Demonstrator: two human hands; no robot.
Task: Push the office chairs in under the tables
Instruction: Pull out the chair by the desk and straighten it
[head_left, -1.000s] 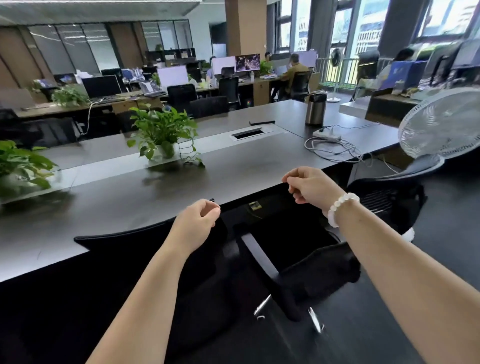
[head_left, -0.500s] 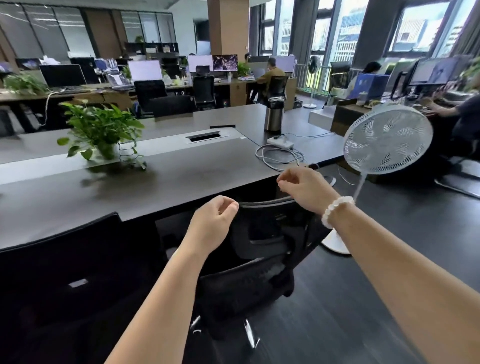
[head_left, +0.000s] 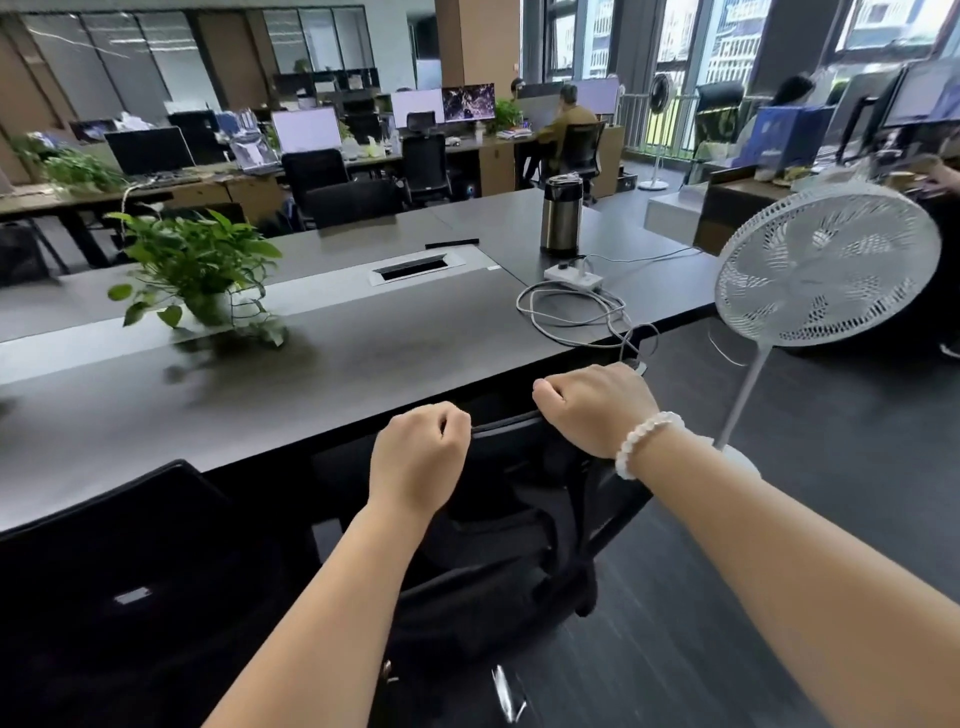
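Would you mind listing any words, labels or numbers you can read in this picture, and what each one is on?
None can be read.
The label on the nearer black chair: too small and blurred.
The lit monitors at the far desks: no readable text.
The blue box by the windows: its print is blurred.
The steel flask: no visible marking.

No text, brand, number or sign can be read anywhere. The lit monitors (head_left: 468, 103) at about twelve o'clock show only blurred pictures and blank pale screens, and the blue box (head_left: 784, 134) at about two o'clock bears white marks too small to make out. A small pale label on the black chair back (head_left: 132, 595) at eight o'clock is blurred beyond reading.
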